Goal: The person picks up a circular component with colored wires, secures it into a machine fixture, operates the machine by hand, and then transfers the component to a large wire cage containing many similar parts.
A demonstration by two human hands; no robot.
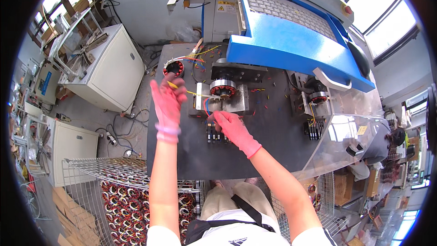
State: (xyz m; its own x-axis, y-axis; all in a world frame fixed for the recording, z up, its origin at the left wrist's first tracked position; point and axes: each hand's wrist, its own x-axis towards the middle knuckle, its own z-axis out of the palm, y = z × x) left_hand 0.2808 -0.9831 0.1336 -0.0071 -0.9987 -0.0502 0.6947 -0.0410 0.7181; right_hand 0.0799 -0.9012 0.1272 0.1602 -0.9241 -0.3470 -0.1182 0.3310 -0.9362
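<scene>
Stator (223,88) sits in the metal fixture (240,102), centre frame. My right hand (231,130) looks pinched on the blue lead (207,104); left hand (169,95), blurred, meets the yellow lead (195,94), can't tell if gripped. Likely lead sorting; next calls for keeping leads separated.

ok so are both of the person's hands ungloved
No, the left hand and the right hand both wear pink gloves, whose cuffs end near the wrists.

Dk table (282,148) w/ metal fixture (237,103), wound ring (181,69), misc. bits (260,89).
</scene>
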